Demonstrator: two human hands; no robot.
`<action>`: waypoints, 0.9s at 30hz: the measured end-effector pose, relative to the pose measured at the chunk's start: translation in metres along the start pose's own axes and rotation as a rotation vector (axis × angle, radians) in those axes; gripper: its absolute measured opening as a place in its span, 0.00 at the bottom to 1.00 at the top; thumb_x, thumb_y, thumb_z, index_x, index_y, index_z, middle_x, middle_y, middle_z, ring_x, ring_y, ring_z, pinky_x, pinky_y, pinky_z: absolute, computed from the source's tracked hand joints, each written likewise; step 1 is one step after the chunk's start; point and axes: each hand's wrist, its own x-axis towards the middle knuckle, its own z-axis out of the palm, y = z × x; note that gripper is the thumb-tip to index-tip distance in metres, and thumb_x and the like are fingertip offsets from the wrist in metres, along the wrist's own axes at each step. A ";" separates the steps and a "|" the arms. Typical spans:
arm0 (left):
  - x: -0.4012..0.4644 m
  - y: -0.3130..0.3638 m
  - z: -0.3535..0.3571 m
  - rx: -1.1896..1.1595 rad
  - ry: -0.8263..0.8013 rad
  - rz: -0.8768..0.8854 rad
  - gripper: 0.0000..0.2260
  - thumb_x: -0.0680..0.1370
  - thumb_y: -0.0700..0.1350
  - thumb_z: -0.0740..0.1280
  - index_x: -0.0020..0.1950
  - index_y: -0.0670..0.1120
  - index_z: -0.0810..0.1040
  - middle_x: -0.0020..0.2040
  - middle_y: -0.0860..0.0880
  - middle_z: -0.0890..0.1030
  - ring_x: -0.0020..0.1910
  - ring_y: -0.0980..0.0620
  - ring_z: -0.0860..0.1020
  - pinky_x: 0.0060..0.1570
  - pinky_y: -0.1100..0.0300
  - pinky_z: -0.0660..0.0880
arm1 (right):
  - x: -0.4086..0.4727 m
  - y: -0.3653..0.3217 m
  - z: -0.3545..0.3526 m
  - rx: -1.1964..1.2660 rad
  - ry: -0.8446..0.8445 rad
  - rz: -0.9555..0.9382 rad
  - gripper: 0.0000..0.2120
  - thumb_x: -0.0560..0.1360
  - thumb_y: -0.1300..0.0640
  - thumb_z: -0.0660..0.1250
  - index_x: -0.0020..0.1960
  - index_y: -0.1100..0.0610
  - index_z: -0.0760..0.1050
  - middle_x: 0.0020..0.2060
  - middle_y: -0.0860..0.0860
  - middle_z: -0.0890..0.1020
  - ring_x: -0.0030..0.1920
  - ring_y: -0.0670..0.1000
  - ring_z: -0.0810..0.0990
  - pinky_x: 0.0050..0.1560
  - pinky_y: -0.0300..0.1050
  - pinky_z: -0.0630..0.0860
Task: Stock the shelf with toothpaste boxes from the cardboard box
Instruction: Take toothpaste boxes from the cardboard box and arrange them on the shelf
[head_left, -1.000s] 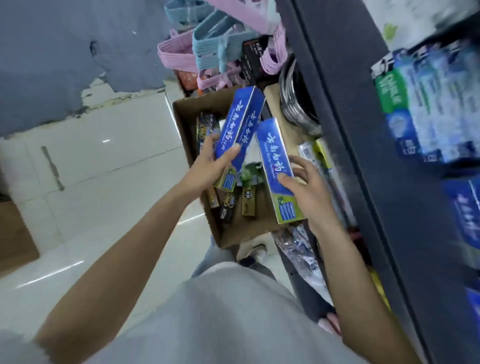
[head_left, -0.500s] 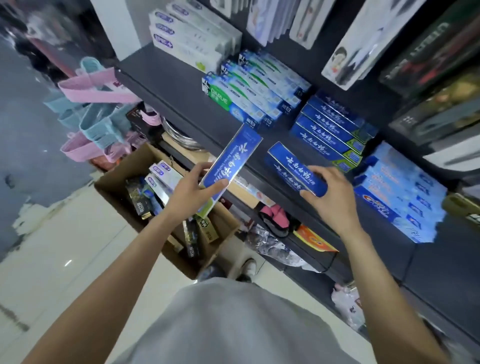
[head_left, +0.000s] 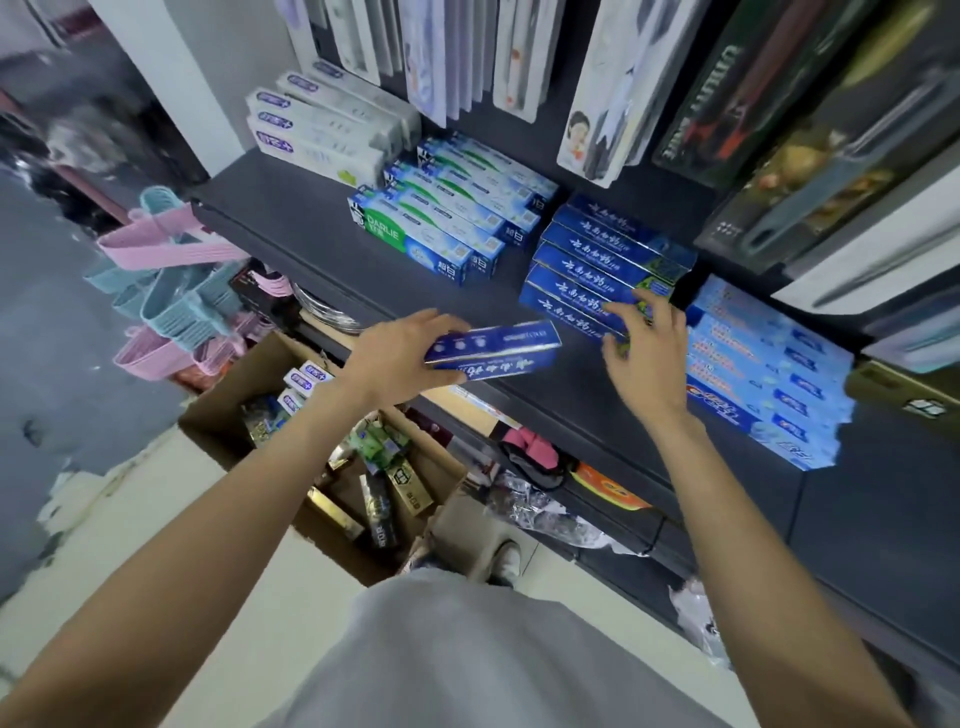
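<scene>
The left hand (head_left: 395, 358) grips a blue box (head_left: 493, 351), its long axis level, pointing right. The right hand (head_left: 644, 353), fingers spread, seems to touch the blue stack (head_left: 587, 270).

One head-worn wide-angle view, looking forward and steeply down from above the person's chest. It faces the dark shelf (head_left: 311, 228) close in on the right, with the cardboard box (head_left: 218, 415) on the floor below, both forearms reaching in.

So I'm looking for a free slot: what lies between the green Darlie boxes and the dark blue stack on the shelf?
Head view: only bare dark shelf between the Darlie boxes and the dark blue stack.
</scene>
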 end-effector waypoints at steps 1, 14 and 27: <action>0.012 0.004 -0.002 0.076 -0.038 0.051 0.24 0.74 0.58 0.67 0.68 0.55 0.69 0.61 0.53 0.75 0.57 0.50 0.76 0.54 0.54 0.70 | -0.002 -0.004 -0.010 0.101 -0.074 -0.062 0.20 0.75 0.58 0.66 0.67 0.53 0.71 0.69 0.55 0.66 0.69 0.59 0.62 0.67 0.53 0.62; 0.099 0.021 0.055 -0.302 0.049 -0.242 0.31 0.75 0.45 0.68 0.75 0.48 0.59 0.71 0.43 0.66 0.68 0.41 0.67 0.65 0.49 0.67 | 0.008 0.001 0.006 -0.236 -0.223 -0.038 0.16 0.74 0.56 0.69 0.61 0.54 0.72 0.58 0.56 0.72 0.59 0.58 0.70 0.53 0.52 0.73; 0.090 0.027 0.063 -0.248 0.016 -0.294 0.34 0.74 0.46 0.70 0.76 0.52 0.57 0.68 0.41 0.64 0.66 0.41 0.64 0.64 0.50 0.67 | 0.004 0.004 0.009 -0.281 -0.186 -0.128 0.21 0.71 0.55 0.72 0.61 0.57 0.71 0.58 0.57 0.72 0.60 0.57 0.69 0.58 0.51 0.70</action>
